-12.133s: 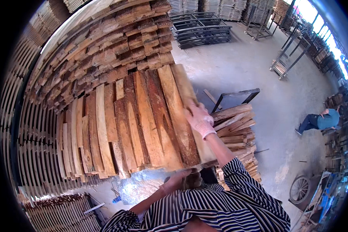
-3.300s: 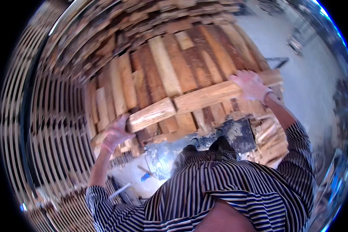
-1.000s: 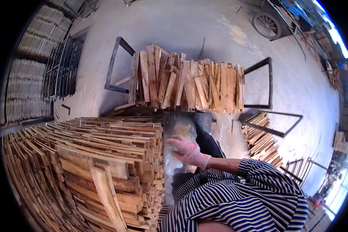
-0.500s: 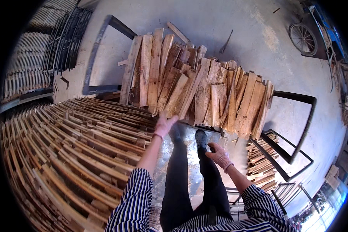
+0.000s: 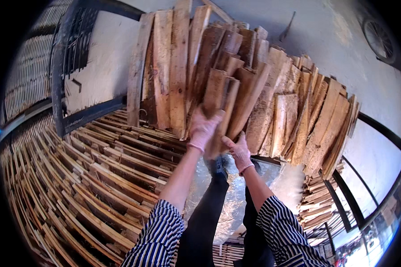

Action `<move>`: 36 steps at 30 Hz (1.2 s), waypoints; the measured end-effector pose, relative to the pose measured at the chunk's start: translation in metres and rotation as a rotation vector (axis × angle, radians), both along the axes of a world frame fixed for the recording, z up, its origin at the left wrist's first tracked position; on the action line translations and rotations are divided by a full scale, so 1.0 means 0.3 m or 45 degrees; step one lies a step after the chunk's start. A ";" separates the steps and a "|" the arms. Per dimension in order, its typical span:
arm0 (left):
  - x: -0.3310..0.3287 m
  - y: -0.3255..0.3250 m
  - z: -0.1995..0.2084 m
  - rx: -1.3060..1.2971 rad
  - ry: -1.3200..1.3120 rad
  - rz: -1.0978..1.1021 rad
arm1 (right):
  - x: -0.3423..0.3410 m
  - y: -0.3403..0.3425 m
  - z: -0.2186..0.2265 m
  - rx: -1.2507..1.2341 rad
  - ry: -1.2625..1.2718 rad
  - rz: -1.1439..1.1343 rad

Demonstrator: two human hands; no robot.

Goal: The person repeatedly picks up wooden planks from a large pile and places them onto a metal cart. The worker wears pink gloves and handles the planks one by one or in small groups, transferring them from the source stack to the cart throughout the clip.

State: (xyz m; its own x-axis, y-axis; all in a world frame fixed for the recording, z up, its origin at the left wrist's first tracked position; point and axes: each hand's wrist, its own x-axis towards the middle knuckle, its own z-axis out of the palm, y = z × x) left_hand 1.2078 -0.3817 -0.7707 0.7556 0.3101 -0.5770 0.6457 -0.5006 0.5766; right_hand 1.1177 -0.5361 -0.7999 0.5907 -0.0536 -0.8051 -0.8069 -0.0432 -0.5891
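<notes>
Thin rough-sawn wooden boards (image 5: 178, 71) are piled side by side in front of me, their near ends toward my feet. My left hand (image 5: 204, 128), in a pale pink glove, is closed round the near end of a short wooden board (image 5: 215, 89), with a narrower one right beside it. To the right, my right hand (image 5: 239, 152), gloved alike, grips the lower end of another wooden board (image 5: 251, 100), its fingertips partly hidden against the wood. Both hands are close together at the pile's near edge.
At my left lies a broad stack of spaced wooden strips (image 5: 89, 178). Dark metal frames stand at the left (image 5: 58, 75) and right (image 5: 349, 191) of the pile. More boards (image 5: 316, 204) lie low at the right. A spoked wheel (image 5: 378, 39) is at the far right.
I have leaned closer to the pile, which looks larger now. My left hand has closed on a board, and my right hand has risen from beside my leg to grip another.
</notes>
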 end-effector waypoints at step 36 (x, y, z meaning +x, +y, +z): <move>-0.273 0.317 0.070 -0.458 -0.314 0.917 | 0.332 0.396 0.260 0.113 -0.029 0.259</move>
State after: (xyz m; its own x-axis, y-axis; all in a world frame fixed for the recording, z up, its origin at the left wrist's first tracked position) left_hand 1.1257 -0.2865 -0.7498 0.5610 0.5936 -0.5770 0.5715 0.2265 0.7887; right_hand 1.2172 -0.4173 -0.7218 0.6003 0.1391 -0.7876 -0.7733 -0.1505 -0.6159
